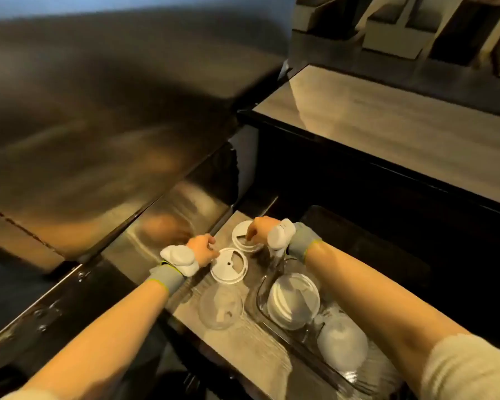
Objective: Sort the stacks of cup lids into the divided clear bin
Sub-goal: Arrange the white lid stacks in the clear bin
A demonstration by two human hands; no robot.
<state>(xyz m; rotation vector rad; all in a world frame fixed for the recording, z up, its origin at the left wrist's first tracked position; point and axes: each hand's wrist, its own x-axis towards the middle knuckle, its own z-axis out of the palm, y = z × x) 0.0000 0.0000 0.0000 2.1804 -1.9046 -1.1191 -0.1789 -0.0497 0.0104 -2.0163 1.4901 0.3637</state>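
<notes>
1. The step in hand looks like the pick-up: both hands are on white lid stacks outside the bin. The next move calls for a firm grip low on a stack so the lids lift as one, then a carry to the compartment with matching lids.
2. The right hand [261, 229] has its fingers [250, 233] bunched together and pointing down, pinching the rim of the far white lids [244, 241] at the side nearest the wrist.
3. The left hand [202, 249] has its fingers [211, 241] curled, with the tips meeting the edge of the near white lids [229, 265]. Blur hides whether they clamp that rim or only touch it, so I cannot tell.
4. The two white stacks stand just beside each other between the hands. Behind the left fingers, toward the person, a stack of clear lids [221, 310] stands untouched.
5. Behind the right fingers, under that forearm, lies the divided clear bin [259, 290]. One compartment holds sorted white lids [293, 304], and the next one toward the person holds domed lids [342, 345].
6. Further out, each wrist carries a grey band with a white pod, and everything rests on a wooden counter [243, 359], with a steel surface [98, 111] beyond the left fingers.
</notes>
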